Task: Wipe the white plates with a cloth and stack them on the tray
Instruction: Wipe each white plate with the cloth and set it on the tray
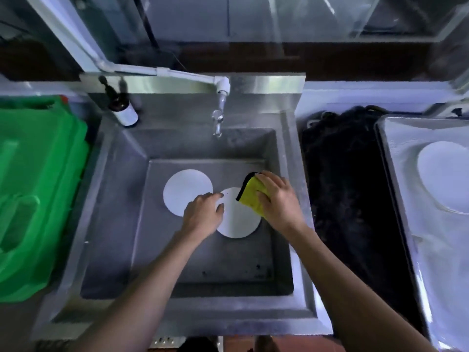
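A person leans over a stainless-steel sink (121, 189), both bare forearms reaching into the basin. The left hand (203, 212) grips the left rim of a round white plate (237, 219), thumb curled over the edge, holding it above the basin floor; the plate is plain, unpatterned and matte in the dim light. The right hand (278, 199) presses a folded yellow cloth (253, 196) with a dark border against the plate's upper right edge, fingers curled around the fabric. A second white plate (184, 193), equally plain, lies flat on the sink bottom just to the left, its lower right rim hidden behind the left hand. To the far right, a pale tray (406, 224) carries another white plate (444, 176) near its far end. A faucet (219, 115) hangs over the back of the basin, a dark pump bottle (121, 105) stands on the left rear corner, and a green plastic bin (38, 194) sits beside the sink.
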